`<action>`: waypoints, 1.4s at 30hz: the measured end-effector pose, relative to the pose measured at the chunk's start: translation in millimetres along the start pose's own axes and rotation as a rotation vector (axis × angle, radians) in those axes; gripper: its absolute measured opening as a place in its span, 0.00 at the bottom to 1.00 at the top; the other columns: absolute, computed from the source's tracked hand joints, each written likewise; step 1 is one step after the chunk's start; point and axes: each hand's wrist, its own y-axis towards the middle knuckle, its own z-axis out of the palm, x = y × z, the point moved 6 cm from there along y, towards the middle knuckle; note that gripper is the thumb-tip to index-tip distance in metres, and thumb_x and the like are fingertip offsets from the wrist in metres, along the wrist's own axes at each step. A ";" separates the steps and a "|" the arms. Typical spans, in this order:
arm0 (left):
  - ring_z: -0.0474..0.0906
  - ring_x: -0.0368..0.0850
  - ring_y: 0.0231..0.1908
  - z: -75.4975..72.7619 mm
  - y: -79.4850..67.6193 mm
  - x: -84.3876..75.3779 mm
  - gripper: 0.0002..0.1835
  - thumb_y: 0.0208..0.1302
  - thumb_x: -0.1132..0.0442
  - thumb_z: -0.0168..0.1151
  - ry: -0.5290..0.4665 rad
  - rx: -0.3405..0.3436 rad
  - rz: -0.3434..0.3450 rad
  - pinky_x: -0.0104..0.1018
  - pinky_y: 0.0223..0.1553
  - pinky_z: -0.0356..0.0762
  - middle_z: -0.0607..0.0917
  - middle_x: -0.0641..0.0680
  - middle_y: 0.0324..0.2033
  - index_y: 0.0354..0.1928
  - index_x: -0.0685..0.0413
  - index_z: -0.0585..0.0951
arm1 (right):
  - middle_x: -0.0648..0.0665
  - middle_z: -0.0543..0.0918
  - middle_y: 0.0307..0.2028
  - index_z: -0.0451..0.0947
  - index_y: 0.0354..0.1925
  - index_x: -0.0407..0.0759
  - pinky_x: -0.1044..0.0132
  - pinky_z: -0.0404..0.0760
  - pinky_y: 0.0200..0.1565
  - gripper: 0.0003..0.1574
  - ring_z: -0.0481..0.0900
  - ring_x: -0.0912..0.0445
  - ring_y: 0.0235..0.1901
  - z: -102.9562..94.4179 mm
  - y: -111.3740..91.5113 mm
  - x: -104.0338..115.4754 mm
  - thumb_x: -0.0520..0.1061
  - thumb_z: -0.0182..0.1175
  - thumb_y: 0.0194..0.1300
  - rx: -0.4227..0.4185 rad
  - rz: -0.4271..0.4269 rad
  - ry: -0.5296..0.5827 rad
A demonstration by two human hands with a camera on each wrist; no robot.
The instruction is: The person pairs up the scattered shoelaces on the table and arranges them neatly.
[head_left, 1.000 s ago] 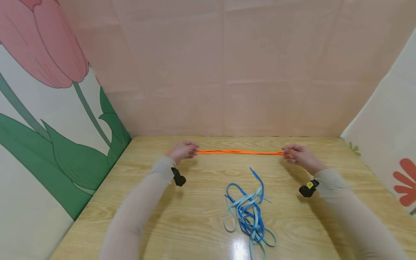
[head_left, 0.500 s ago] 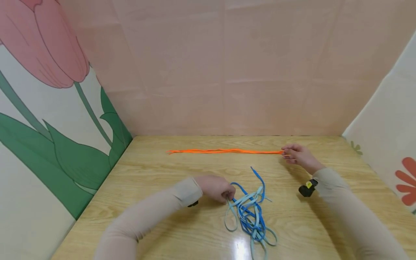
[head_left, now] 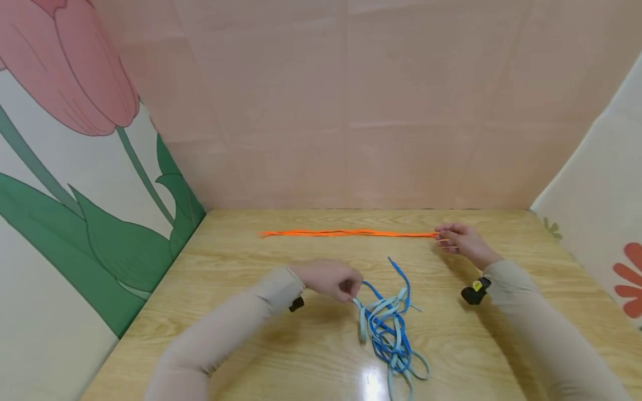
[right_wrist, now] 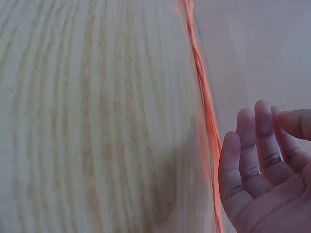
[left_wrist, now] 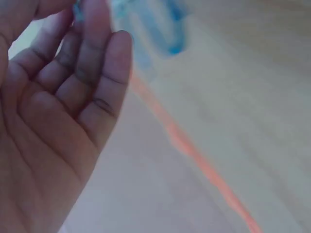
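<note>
My left hand (head_left: 331,279) pinches a light blue shoelace (head_left: 362,320) at the left edge of a tangle, thumb and forefinger together. A darker blue shoelace (head_left: 401,273) is wound through the same tangle. In the left wrist view the left hand's palm (left_wrist: 43,141) shows, with blurred blue lace (left_wrist: 175,46) past the fingertips. Along the back of the table an orange shoelace (head_left: 346,232) lies stretched in several strands. My right hand (head_left: 463,240) holds its right end between thumb and fingers. In the right wrist view orange lace (right_wrist: 208,111) runs behind that hand's little finger.
The wooden table (head_left: 225,267) meets a pink cloth backdrop (head_left: 346,139) just behind the orange lace. A tulip-printed panel (head_left: 100,195) stands at the left, a white flower-printed panel (head_left: 597,189) at the right.
My left hand has let go of the orange lace's left part, come forward and right to the tangle, and taken a light blue loop, lifting it slightly. The right hand stays in place.
</note>
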 end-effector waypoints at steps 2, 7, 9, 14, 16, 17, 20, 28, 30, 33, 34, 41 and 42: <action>0.73 0.33 0.29 -23.9 -9.5 1.8 0.04 0.65 0.68 0.59 -0.146 -0.113 0.014 0.24 0.32 0.75 0.78 0.45 0.29 0.34 0.52 0.76 | 0.45 0.78 0.48 0.60 0.64 0.29 0.63 0.83 0.47 0.29 0.81 0.63 0.44 0.6 0.6 -0.5 0.49 0.45 0.77 0.000 0.008 -0.009; 0.75 0.44 0.32 -74.3 -35.0 21.5 0.03 0.69 0.65 0.58 -0.480 -0.468 -0.058 0.35 0.36 0.76 0.80 0.53 0.33 0.39 0.56 0.76 | 0.46 0.79 0.46 0.59 0.64 0.28 0.64 0.83 0.47 0.29 0.82 0.62 0.43 3.2 -0.9 1.5 0.49 0.45 0.77 0.003 0.011 0.002; 0.76 0.46 0.33 -84.1 -44.0 36.2 0.04 0.68 0.64 0.59 -0.576 -0.627 -0.117 0.36 0.37 0.77 0.80 0.54 0.33 0.40 0.57 0.77 | 0.47 0.79 0.45 0.60 0.63 0.27 0.63 0.83 0.47 0.29 0.82 0.62 0.43 5.9 -2.2 4.3 0.49 0.46 0.77 0.011 0.004 -0.002; 0.78 0.53 0.39 -81.7 -59.6 70.4 0.03 0.69 0.64 0.59 -0.799 -0.849 -0.295 0.39 0.44 0.80 0.80 0.50 0.32 0.39 0.56 0.77 | 0.39 0.80 0.47 0.64 0.60 0.27 0.59 0.82 0.48 0.26 0.82 0.55 0.46 27.4 -8.9 22.5 0.46 0.48 0.76 0.077 -0.077 -0.085; 0.78 0.55 0.39 -76.5 -61.5 78.5 0.02 0.69 0.65 0.59 -0.864 -0.865 -0.342 0.40 0.46 0.80 0.80 0.49 0.31 0.39 0.56 0.77 | 0.34 0.79 0.48 0.69 0.56 0.28 0.56 0.82 0.48 0.23 0.81 0.50 0.46 44.7 -14.1 33.3 0.46 0.52 0.74 0.135 -0.129 -0.158; 0.78 0.55 0.39 -74.1 -61.6 81.5 0.02 0.69 0.65 0.59 -0.886 -0.865 -0.361 0.40 0.46 0.80 0.80 0.49 0.31 0.39 0.56 0.77 | 0.33 0.79 0.48 0.71 0.54 0.30 0.56 0.82 0.48 0.21 0.81 0.49 0.46 55.2 -17.6 39.1 0.45 0.53 0.73 0.171 -0.158 -0.203; 0.78 0.50 0.36 -69.2 -60.7 86.3 0.02 0.68 0.65 0.59 -0.906 -0.856 -0.384 0.38 0.44 0.79 0.80 0.49 0.31 0.39 0.56 0.77 | 0.39 0.82 0.44 0.78 0.47 0.38 0.59 0.81 0.46 0.14 0.81 0.51 0.44 88.8 -30.6 52.8 0.47 0.59 0.69 0.303 -0.234 -0.355; 0.79 0.48 0.37 -65.0 -54.9 83.9 0.05 0.68 0.63 0.59 -0.907 -0.806 -0.377 0.40 0.48 0.79 0.81 0.54 0.37 0.42 0.56 0.77 | 0.55 0.82 0.36 0.80 0.36 0.52 0.67 0.80 0.40 0.13 0.78 0.61 0.36 144.6 -63.3 68.7 0.36 0.69 0.55 0.543 -0.354 -0.612; 0.79 0.51 0.39 -64.3 -54.4 83.7 0.05 0.69 0.63 0.59 -0.906 -0.796 -0.382 0.38 0.47 0.80 0.81 0.55 0.38 0.42 0.56 0.77 | 0.57 0.81 0.35 0.80 0.35 0.53 0.67 0.79 0.40 0.15 0.77 0.62 0.36 146.6 -64.8 68.8 0.34 0.69 0.54 0.541 -0.353 -0.660; 0.79 0.55 0.42 -64.2 -54.6 83.1 0.05 0.69 0.62 0.59 -0.903 -0.793 -0.385 0.38 0.47 0.80 0.81 0.56 0.39 0.43 0.56 0.77 | 0.57 0.82 0.34 0.80 0.34 0.53 0.68 0.79 0.39 0.14 0.78 0.64 0.36 145.3 -64.4 69.9 0.34 0.68 0.55 0.532 -0.374 -0.677; 0.78 0.57 0.43 -64.1 -54.7 83.3 0.05 0.69 0.63 0.59 -0.906 -0.793 -0.385 0.39 0.48 0.80 0.80 0.57 0.40 0.43 0.56 0.77 | 0.56 0.83 0.34 0.80 0.34 0.53 0.68 0.79 0.39 0.13 0.78 0.64 0.35 143.8 -63.9 71.1 0.34 0.67 0.57 0.528 -0.381 -0.666; 0.77 0.62 0.46 -63.9 -56.1 85.6 0.04 0.69 0.64 0.58 -0.918 -0.806 -0.387 0.43 0.50 0.79 0.81 0.56 0.39 0.42 0.56 0.77 | 0.48 0.85 0.37 0.81 0.40 0.50 0.67 0.81 0.39 0.04 0.81 0.61 0.37 125.2 -60.4 92.4 0.44 0.60 0.68 0.474 -0.407 -0.497; 0.77 0.63 0.46 -63.5 -56.1 85.8 0.04 0.69 0.64 0.58 -0.918 -0.805 -0.390 0.42 0.49 0.79 0.81 0.55 0.38 0.41 0.56 0.77 | 0.48 0.85 0.38 0.81 0.41 0.49 0.66 0.81 0.40 0.05 0.81 0.60 0.38 122.3 -60.2 95.4 0.45 0.60 0.68 0.464 -0.404 -0.472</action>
